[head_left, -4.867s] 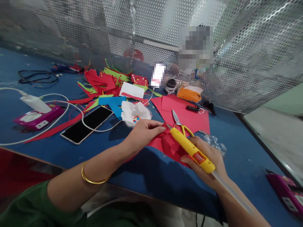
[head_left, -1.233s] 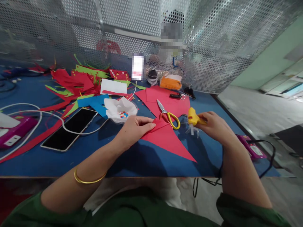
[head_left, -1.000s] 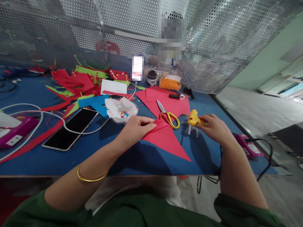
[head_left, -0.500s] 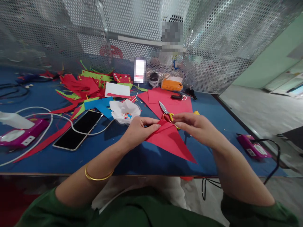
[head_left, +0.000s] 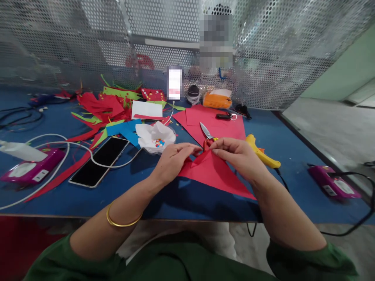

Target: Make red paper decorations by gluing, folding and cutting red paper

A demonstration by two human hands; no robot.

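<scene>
A red sheet of paper [head_left: 218,175], partly folded at its top, lies in front of me with a pointed corner reaching right. My left hand [head_left: 172,162] is closed on the paper's upper left edge, with thumb and fingers bent over it. At the top fold, my right hand [head_left: 238,154] pinches the paper between thumb and forefinger. Just beyond the fingers lie scissors [head_left: 206,130] with red and yellow handles, partly hidden. A yellow glue gun [head_left: 265,156] rests behind my right hand, its cord running toward the table's front.
Flat red sheets [head_left: 195,121] bear a black key fob [head_left: 224,116]. Left of my hands are a paper-lined bowl [head_left: 155,136] of small bits, a phone [head_left: 99,162] under a white cable and coloured scraps [head_left: 101,107]. Purple power strips [head_left: 334,183] lie at both sides.
My right hand has moved left onto the paper's top fold and now pinches it. The glue gun, mostly hidden before, shows beside the hand. The view has shifted slightly.
</scene>
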